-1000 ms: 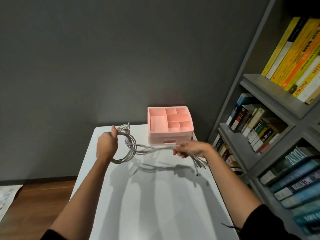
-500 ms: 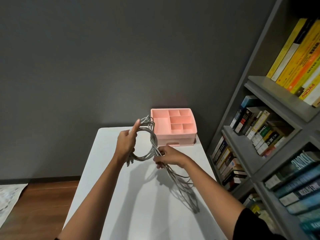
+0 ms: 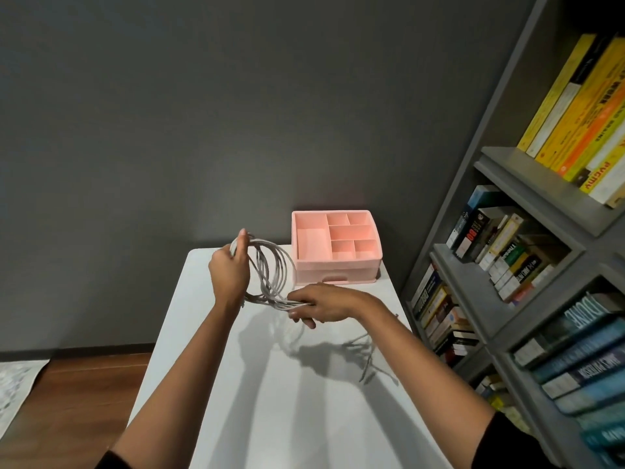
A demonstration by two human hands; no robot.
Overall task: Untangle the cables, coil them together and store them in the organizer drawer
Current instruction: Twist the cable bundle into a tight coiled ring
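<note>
**Hands grasping cable coil above table; organizer drawer shut**

Left hand (image 3: pixel 228 272), at centre left of the frame, has its fingers curled round the upper left of the grey cables (image 3: pixel 274 265), with the thumb raised along the strands. Right hand (image 3: pixel 324 304), just right of centre, grips the bundled strands at the lower right of the loop with its fingers closed under them. Both hands are grasping the same bundle.

Cables: several loops are gathered into one roughly upright coil, held clear of the white table (image 3: pixel 270 407). Loose cable ends (image 3: pixel 367 362) trail under the right forearm and lie on the table, right of centre.

Organizer (image 3: pixel 368 262): pink, at the far end of the table, just right of and behind the coil and not touching it. Its top has open compartments with nothing visible in them. The drawer (image 3: pixel 338 275) in its front face is closed and shows a slot handle.

Writing noted on the grey bookshelf (image 3: pixel 507 177), right side of the frame:
- A yellow spine (image 3: pixel 608 91) at upper right reads "WORK".
- A dark spine (image 3: pixel 471 235) on the middle shelf carries a red "80".
- A teal book (image 3: pixel 583 313) at lower right reads "DONE".
- Other spine text is too blurred to read.

No label is visible on the organizer or the cables.

Wooden floor (image 3: pixel 77 394) shows at lower left.
</note>
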